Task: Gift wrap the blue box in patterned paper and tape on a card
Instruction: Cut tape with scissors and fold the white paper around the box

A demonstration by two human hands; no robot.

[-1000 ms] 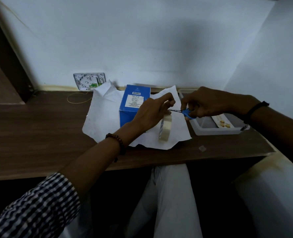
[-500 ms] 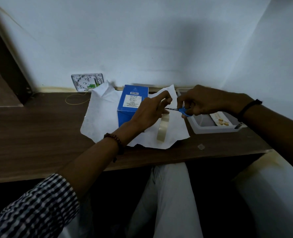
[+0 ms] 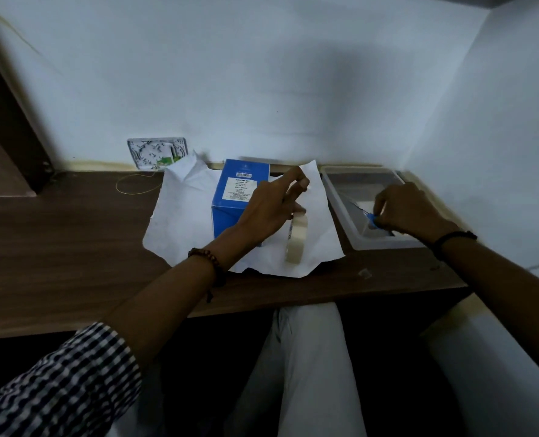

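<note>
The right hand (image 3: 410, 212) has carried the scissors (image 3: 372, 219) away from the tape roll (image 3: 297, 244) to the tray (image 3: 384, 242), right of the blue box (image 3: 230, 197).
The blue box stands upright on the paper (image 3: 186, 216) spread on the table (image 3: 72, 247). Just right of it, fingers of the left hand (image 3: 268, 206) pinch the tape roll, which hangs above the paper. Further right, the right hand's fingers are clamped on the scissors over the tray.

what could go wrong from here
1. The tape roll hangs loosely from the left hand; it may drop, or its tape may stick to itself.
2. The paper lies loose under the blue box; with the right hand gripping scissors, nothing steadies it.
</note>
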